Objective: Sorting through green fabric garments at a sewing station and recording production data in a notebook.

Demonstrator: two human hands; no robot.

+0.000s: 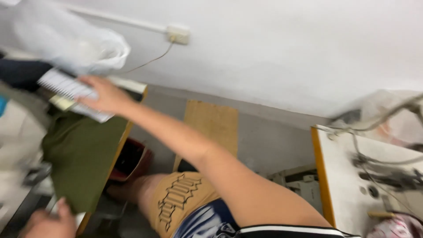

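Now we've got our right hand (pixel 103 93) stretched out flat, fingers spread, on a white ruled notepad (pixel 70 90) at the far edge of the desk (pixel 116 147), w/ olive-green cloth (pixel 81 154) draped just below it. Our left hand (pixel 48 222) sits at the desk's near corner touching the cloth's hem; grip can't be told, too blurred. Clear plastic bag (pixel 75 39) hangs above the notepad.

The right arm stretches long across the body toward ten o'clock, elbow nearly straight, forearm bare. The right hand (pixel 103 94) lies palm down, fingers spread flat. The left hand (pixel 46 222) sits low at seven o'clock, knuckles up, thumb raised, fingers curled; its grip is blurred. A bare knee shows at six o'clock.
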